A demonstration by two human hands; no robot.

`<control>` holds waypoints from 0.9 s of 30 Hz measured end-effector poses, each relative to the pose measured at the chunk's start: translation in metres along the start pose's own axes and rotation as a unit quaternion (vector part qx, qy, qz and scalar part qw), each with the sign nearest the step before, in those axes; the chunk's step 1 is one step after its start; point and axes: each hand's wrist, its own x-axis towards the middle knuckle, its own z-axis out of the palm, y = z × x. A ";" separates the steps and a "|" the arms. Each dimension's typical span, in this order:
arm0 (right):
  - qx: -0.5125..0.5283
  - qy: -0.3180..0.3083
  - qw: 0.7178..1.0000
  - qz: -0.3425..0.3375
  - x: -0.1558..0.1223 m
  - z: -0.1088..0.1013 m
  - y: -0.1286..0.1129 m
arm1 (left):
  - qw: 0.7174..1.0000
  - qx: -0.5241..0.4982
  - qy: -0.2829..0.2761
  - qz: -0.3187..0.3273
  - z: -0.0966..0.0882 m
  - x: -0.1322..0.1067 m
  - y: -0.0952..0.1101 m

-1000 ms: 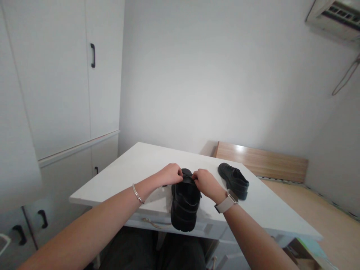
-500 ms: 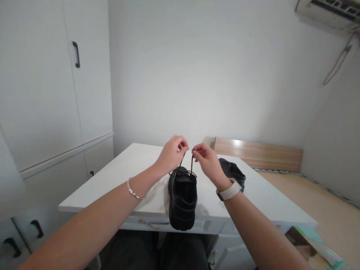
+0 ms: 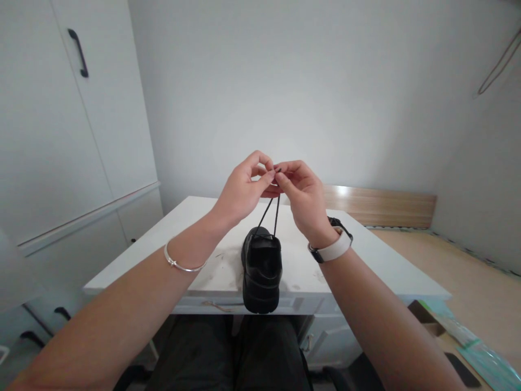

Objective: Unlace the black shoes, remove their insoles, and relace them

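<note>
A black shoe [image 3: 261, 270] stands on the white table [image 3: 195, 239], heel toward me at the front edge. Two black lace ends [image 3: 272, 213] run up from its top, pulled taut. My left hand [image 3: 244, 187] pinches one lace end high above the shoe. My right hand [image 3: 299, 193] pinches the other, fingertips touching the left hand's. A second black shoe [image 3: 336, 222] lies behind my right wrist, mostly hidden. A bracelet is on my left wrist, a pale watch on my right.
White cupboards [image 3: 61, 119] with black handles fill the left side. A wooden bed frame [image 3: 386, 206] stands behind the table on the right. A plastic packet [image 3: 480, 355] lies on the floor at lower right. My dark-trousered legs sit under the table edge.
Both hands have risen from the shoe's top to well above it, drawing the two lace ends up and taut, and have come together at the fingertips.
</note>
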 end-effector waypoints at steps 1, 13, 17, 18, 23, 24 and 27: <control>0.019 -0.004 1.000 0.012 -0.001 0.000 0.001 | 0.999 -0.028 -0.013 -0.012 -0.001 0.000 -0.002; 0.016 -0.023 0.997 0.065 -0.004 0.000 -0.009 | 0.998 0.017 0.051 0.029 -0.010 -0.001 -0.001; 0.032 -0.029 0.997 0.067 -0.005 0.002 -0.009 | 0.996 0.047 0.044 0.056 -0.011 0.000 -0.001; 0.038 -0.033 0.997 0.066 -0.005 0.003 -0.009 | 0.996 0.052 0.042 0.061 -0.012 0.000 -0.002; 0.049 -0.024 0.996 0.065 -0.009 0.006 -0.012 | 1.000 -0.030 -0.002 0.005 -0.015 -0.004 -0.005; 0.040 -0.008 0.997 0.061 -0.010 0.006 -0.012 | 0.999 -0.052 -0.011 -0.009 -0.016 -0.006 -0.006; 0.009 0.035 0.998 0.047 -0.014 0.006 -0.010 | 0.995 -0.082 -0.043 -0.024 -0.019 -0.010 -0.010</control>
